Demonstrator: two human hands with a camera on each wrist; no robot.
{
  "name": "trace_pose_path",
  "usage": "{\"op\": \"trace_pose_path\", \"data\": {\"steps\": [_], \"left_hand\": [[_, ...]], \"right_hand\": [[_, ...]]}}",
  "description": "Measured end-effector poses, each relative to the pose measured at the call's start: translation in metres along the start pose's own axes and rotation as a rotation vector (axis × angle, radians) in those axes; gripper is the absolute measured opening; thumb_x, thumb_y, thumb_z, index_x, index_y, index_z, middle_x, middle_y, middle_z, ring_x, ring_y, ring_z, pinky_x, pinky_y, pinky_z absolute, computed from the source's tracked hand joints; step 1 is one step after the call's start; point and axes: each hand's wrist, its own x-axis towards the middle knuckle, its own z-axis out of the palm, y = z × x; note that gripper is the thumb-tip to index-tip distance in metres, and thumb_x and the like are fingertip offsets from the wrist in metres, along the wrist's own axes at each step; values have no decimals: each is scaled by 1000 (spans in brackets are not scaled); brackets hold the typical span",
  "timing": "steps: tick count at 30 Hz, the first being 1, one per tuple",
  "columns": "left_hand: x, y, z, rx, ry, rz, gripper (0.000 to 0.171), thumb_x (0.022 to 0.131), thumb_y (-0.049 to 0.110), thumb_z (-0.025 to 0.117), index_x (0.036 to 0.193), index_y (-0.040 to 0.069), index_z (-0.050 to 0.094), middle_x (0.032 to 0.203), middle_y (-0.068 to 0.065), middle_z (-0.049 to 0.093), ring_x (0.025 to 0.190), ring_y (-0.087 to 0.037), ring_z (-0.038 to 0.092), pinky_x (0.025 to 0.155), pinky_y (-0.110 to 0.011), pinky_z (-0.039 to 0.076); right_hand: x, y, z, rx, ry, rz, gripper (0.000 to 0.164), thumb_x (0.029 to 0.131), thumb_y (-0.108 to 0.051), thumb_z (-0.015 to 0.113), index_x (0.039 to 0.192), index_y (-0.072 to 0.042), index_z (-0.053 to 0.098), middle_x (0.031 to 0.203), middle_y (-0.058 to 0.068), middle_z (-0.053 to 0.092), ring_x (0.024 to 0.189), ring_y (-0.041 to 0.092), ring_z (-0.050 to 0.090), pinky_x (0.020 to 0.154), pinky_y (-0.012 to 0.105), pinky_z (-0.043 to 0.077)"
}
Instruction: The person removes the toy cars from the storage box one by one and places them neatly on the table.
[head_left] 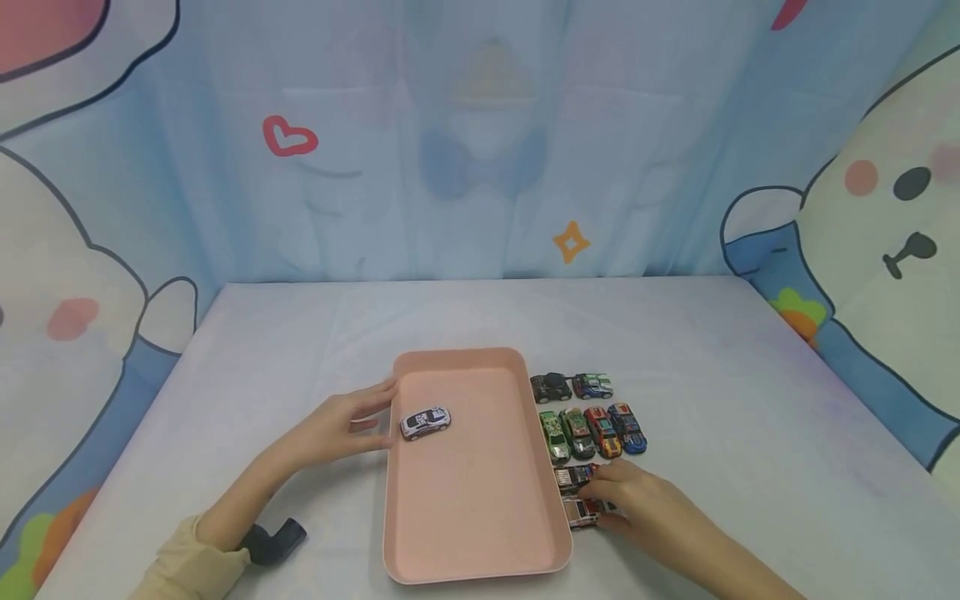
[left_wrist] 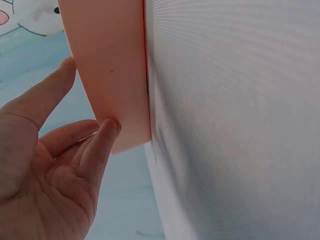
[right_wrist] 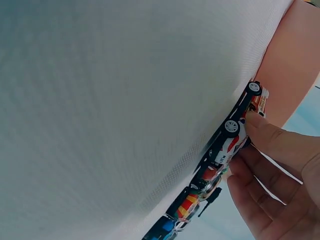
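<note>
A white toy car with dark markings (head_left: 425, 423) sits at the left inside a pink tray (head_left: 480, 500). My left hand (head_left: 348, 425) has its fingertips and thumb at the tray's left rim. In the left wrist view, that hand's (left_wrist: 60, 160) thumb and fingers touch the tray's side wall (left_wrist: 110, 70), fingers loosely extended. At the tray's right edge, my right hand (head_left: 637, 504) pinches a white and red toy car (head_left: 581, 512), partly hidden by the fingers. Its thumb lies against the car's side (right_wrist: 232, 145) in the right wrist view. A black and white toy car (head_left: 573, 477) is just beyond.
Right of the tray stand a green car (head_left: 555, 437), a dark green car (head_left: 578, 433), a red car (head_left: 603, 432) and a blue car (head_left: 627, 428). Behind them are a black car (head_left: 551, 388) and a green-white car (head_left: 592, 385). A patterned curtain (head_left: 480, 167) hangs behind the white table (head_left: 712, 350).
</note>
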Motion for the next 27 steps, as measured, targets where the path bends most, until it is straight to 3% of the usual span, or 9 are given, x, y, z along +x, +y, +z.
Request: {"op": "trace_pose_path", "data": {"steps": [8,12,16,19,21,27], "left_hand": [[-2,0,1,-18,6,-16,70,82,11,73,138,-9,36,147,-23,25,126,-37,38,92,-34,48],[-2,-1,2,-21,-1,-29,71,83,15,72,139,-8,35,148,-22,24,126,-37,38,93,-33,47],[-1,-2,1,-11,10,-30,72,82,14,73,139,-8,35,148,-22,24,126,-37,39,93,-33,47],[0,-4,1,-9,17,-31,71,82,14,73,139,-8,36,148,-22,24,125,-37,39,92,-34,47],[1,-5,3,-10,15,-29,71,82,14,73,139,-7,36,148,-21,24,126,-36,39,92,-34,47],[4,-7,6,-32,-1,-17,71,83,13,73,138,-9,35,148,-22,23,127,-37,37,93,-34,47]], "right_hand": [[1,1,0,-1,-11,-28,33,64,-6,83,93,-11,70,90,-3,61,84,16,60,65,30,56],[13,-5,-21,-1,-35,-15,36,69,-12,82,102,-8,69,95,2,64,86,19,62,66,30,57],[47,-13,-50,27,-2,-56,36,76,-12,78,110,-7,68,101,4,67,87,18,64,68,29,58],[83,-19,-60,35,15,-122,38,78,-9,76,115,-6,65,106,6,66,87,18,65,71,28,57],[106,-23,-57,21,-11,-149,40,80,-10,75,117,-5,64,109,8,66,90,19,65,75,30,57],[161,-35,-30,-54,-205,-160,39,83,-15,72,119,-4,63,112,6,65,103,21,60,86,33,52]]}}
